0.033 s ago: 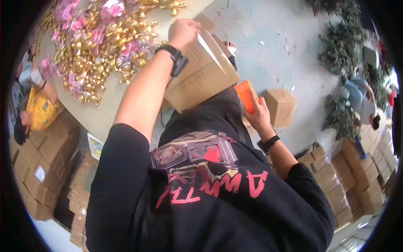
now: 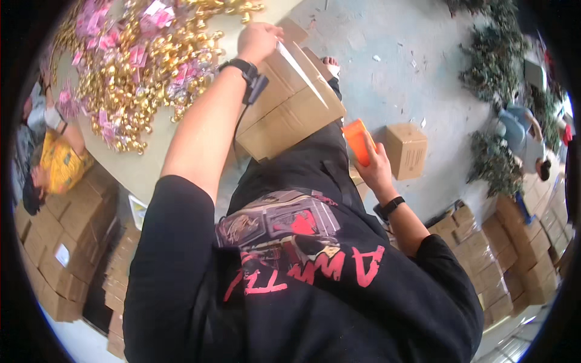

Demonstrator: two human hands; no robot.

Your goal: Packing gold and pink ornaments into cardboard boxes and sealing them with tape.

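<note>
A brown cardboard box (image 2: pixel 293 118) rests tilted against my thigh, beside the edge of the round table. Along its upper face runs a shiny whitish strip (image 2: pixel 298 68) that looks like tape. My left hand (image 2: pixel 258 42) is closed at the box's far edge, by the strip's end; the fingertips are partly hidden. In my right hand (image 2: pixel 376 168) is an orange tape dispenser (image 2: pixel 357 140), held just off the box's near right corner. My fingers wrap round its side, and its underside does not show.
The pale table (image 2: pixel 157 130) bears a heap of shiny gold trinkets (image 2: pixel 136 78) with pink tags. A closed carton (image 2: pixel 404 151) stands on the floor. Stacked cartons (image 2: pixel 72 236) fill both lower sides. A person in yellow (image 2: pixel 60 160) is at left, another person (image 2: pixel 525 136) near dark greenery (image 2: pixel 493 66) at right.
My left hand sits slightly farther to the left and up in the view. The orange tape dispenser has shifted a little downward and to the right, farther from the box's corner.
</note>
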